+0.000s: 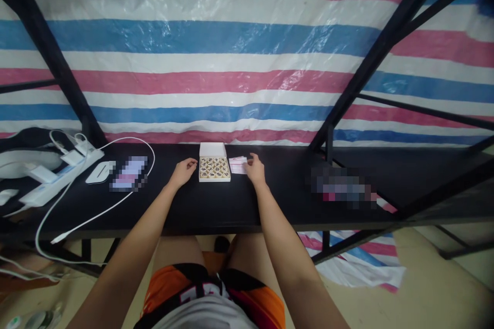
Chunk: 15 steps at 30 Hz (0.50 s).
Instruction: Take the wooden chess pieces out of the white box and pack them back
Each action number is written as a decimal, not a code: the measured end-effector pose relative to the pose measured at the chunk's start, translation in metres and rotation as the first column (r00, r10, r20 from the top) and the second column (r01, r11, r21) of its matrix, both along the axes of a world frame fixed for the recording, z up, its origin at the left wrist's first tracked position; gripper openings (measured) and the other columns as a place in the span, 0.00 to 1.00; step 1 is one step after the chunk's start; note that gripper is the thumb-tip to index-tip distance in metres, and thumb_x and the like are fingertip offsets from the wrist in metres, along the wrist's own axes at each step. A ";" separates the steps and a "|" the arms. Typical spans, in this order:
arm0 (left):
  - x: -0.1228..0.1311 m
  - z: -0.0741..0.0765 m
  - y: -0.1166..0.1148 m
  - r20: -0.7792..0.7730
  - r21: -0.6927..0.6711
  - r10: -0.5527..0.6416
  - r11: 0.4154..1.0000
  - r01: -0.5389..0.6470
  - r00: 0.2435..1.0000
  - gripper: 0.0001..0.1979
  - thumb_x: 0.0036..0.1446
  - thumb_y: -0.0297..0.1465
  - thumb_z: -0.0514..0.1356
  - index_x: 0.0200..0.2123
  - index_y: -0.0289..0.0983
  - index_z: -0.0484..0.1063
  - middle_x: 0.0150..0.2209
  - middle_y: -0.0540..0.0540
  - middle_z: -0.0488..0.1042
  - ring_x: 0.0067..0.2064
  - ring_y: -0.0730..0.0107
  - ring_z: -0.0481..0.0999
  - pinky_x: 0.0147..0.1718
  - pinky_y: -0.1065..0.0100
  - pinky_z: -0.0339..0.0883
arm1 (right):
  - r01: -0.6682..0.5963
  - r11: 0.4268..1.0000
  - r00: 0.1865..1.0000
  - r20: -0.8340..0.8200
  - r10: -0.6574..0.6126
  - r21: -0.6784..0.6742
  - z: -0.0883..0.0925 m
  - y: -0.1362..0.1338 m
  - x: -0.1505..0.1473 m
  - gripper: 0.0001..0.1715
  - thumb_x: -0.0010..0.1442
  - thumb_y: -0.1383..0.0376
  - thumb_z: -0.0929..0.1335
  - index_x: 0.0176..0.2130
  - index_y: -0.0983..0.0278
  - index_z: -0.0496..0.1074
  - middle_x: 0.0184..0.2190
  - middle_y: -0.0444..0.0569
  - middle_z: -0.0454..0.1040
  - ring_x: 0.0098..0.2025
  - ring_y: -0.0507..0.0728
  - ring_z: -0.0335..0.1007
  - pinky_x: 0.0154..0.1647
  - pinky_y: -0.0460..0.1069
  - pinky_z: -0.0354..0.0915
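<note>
A small white box (214, 180) stands on the black tabletop between my hands, its lid (212, 149) tipped up at the back. Round cream Chinese chess pieces (214, 167) with dark characters fill it in rows. Just left of the box is my left hand (183, 172), fingers loosely bent and nothing seen in them. Right of the box lies a paper sheet (236, 165) with pink print. My right hand (255, 169) is at the sheet's right edge, fingers apart, one raised; whether the lower fingertips press on the paper is hard to see.
On the left are a white power strip (57, 177) with plugs, a white cable (94, 216), a white flat device (101, 171) and a blurred phone-like object (130, 172). A blurred object (343, 187) lies right. Black metal posts (376, 56) frame the striped sheeting (216, 82) behind.
</note>
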<state>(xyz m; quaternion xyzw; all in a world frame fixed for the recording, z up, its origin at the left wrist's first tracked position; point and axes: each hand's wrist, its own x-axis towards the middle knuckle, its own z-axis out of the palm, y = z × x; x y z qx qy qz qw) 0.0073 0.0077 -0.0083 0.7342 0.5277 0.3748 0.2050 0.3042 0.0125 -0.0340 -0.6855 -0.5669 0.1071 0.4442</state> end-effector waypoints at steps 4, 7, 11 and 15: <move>0.001 0.000 -0.001 0.000 -0.006 -0.007 1.000 0.007 1.000 0.13 0.54 0.34 0.54 0.38 0.37 0.75 0.28 0.48 0.75 0.30 0.68 0.72 0.34 0.69 0.65 | 0.056 0.995 0.979 0.192 -0.072 0.087 0.005 -0.007 -0.006 0.22 0.55 0.70 0.62 0.50 0.66 0.68 0.48 0.59 0.68 0.48 0.61 0.65 0.50 0.55 0.60; 0.002 0.001 -0.002 -0.007 -0.021 -0.020 1.000 0.020 1.000 0.14 0.55 0.35 0.54 0.39 0.37 0.75 0.28 0.48 0.75 0.31 0.68 0.72 0.34 0.69 0.64 | -0.044 0.997 0.937 0.344 0.065 -0.071 0.011 -0.016 -0.019 0.15 0.57 0.69 0.62 0.42 0.64 0.73 0.41 0.56 0.72 0.44 0.60 0.67 0.46 0.52 0.62; 0.003 0.002 -0.002 -0.023 -0.024 -0.032 0.999 0.032 0.999 0.14 0.54 0.35 0.54 0.40 0.36 0.74 0.29 0.48 0.74 0.31 0.69 0.71 0.34 0.70 0.64 | -0.071 0.969 0.856 0.484 0.180 -0.236 0.015 -0.024 -0.034 0.14 0.60 0.68 0.61 0.41 0.64 0.74 0.42 0.55 0.73 0.45 0.58 0.68 0.45 0.49 0.61; 0.004 0.002 -0.002 -0.043 -0.025 -0.055 0.998 0.054 0.998 0.15 0.55 0.35 0.53 0.40 0.36 0.74 0.28 0.49 0.73 0.30 0.69 0.71 0.33 0.70 0.63 | -0.092 0.967 0.815 0.539 0.211 -0.238 0.016 -0.022 -0.040 0.17 0.63 0.67 0.59 0.45 0.64 0.73 0.46 0.55 0.73 0.47 0.58 0.67 0.47 0.49 0.61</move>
